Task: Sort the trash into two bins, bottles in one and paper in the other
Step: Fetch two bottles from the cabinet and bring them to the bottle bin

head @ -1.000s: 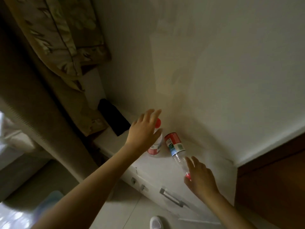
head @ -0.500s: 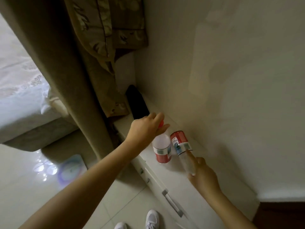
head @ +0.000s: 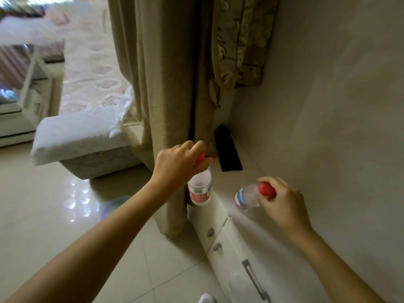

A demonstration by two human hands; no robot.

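Seemingly early on: left hand (head: 178,166) clasps one bottle (head: 199,190) by its cap at frame centre; right hand (head: 282,204) clasps another bottle (head: 247,199) lower right; no bins in view; binning remains.

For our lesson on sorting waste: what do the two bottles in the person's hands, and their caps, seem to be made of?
Bottle in the left hand: clear, glossy plastic, judging by its see-through wall, with a red and white printed label.
Bottle in the right hand: likely the same clear plastic with a similar label.
Caps: opaque, smooth red plastic, it seems.
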